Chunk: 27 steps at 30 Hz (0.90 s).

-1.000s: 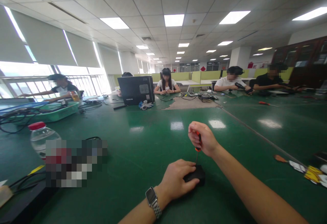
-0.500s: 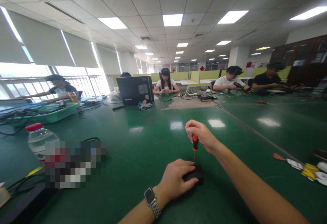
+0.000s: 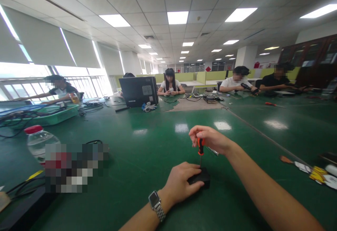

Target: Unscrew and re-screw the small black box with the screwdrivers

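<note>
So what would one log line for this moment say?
right hand: holds screwdriver upright | left hand: steadies black box | table: green

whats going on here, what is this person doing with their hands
A person sits at a green table. Their left hand presses down on a small black device, and their right hand holds an orange-handled screwdriver upright with its tip on the device's top. A water bottle stands to the left. Other people work at the far end of the table.
</note>
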{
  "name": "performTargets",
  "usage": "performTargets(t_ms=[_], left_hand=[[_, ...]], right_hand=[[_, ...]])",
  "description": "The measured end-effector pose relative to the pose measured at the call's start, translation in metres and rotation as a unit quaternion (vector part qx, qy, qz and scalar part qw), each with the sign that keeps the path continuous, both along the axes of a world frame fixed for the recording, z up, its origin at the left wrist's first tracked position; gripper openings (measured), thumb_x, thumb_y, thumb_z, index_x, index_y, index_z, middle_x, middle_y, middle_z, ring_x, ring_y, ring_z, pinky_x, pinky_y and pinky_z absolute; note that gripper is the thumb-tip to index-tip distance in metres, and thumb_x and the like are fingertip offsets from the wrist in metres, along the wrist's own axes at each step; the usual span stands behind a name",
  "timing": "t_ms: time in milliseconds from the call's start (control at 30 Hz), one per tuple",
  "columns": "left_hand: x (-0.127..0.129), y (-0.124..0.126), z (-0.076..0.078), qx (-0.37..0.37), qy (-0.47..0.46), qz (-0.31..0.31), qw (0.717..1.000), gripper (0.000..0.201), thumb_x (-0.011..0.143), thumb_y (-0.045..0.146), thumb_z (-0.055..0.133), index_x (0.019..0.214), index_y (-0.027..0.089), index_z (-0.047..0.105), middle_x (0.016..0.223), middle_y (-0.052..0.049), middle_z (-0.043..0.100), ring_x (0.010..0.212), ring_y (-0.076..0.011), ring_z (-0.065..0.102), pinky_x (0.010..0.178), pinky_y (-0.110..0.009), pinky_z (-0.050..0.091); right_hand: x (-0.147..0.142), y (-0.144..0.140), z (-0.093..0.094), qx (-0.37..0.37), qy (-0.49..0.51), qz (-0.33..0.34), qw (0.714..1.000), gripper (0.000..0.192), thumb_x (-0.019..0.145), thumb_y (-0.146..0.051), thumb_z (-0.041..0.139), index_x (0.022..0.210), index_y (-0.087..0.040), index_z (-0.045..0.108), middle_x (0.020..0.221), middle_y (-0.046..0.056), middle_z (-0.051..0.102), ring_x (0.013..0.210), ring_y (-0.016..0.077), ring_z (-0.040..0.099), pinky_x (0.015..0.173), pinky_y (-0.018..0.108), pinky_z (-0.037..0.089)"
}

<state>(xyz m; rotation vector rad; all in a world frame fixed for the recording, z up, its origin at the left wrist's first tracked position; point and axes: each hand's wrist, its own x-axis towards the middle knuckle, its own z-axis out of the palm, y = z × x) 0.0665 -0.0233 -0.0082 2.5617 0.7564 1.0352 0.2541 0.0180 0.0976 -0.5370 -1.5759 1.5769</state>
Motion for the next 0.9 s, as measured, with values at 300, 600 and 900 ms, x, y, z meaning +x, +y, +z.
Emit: performTargets(t_ms=[300,600,900], left_hand=[[-0.0005,0.0006,-0.0006,-0.010,0.002,0.004,1.000,0.031,0.077,0.032,0.071,0.106,0.021,0.069,0.110,-0.007,0.070,0.096,-0.0227,0.065,0.085,-0.034,0.052],[-0.0004,0.0007,-0.0003,-0.013,0.005,0.002,1.000,0.031,0.077,0.032,0.071,0.106,0.020,0.068,0.110,-0.007,0.070,0.097,-0.0229,0.064,0.087,-0.034,0.051],[-0.0008,-0.0001,0.0008,-0.012,0.009,0.005,1.000,0.031,0.077,0.031,0.071,0.106,0.021,0.068,0.111,-0.006,0.069,0.097,-0.0223,0.064,0.087,-0.034,0.051]], right_hand=[[-0.0044,-0.0010,-0.0022,-0.012,0.027,0.033,0.999,0.020,0.077,-0.025,0.059,0.094,-0.015,0.060,0.072,0.000,0.062,0.062,0.0122,0.058,0.070,0.031,0.049],[-0.0050,-0.0036,-0.0017,0.002,0.006,0.046,0.999,0.025,0.077,-0.029,0.062,0.097,-0.015,0.060,0.072,0.000,0.061,0.063,0.0121,0.058,0.070,0.029,0.048],[-0.0059,-0.0065,0.0012,0.020,-0.004,0.031,0.999,0.026,0.076,-0.027,0.064,0.100,-0.015,0.060,0.077,0.000,0.061,0.068,0.0121,0.058,0.071,0.028,0.047]])
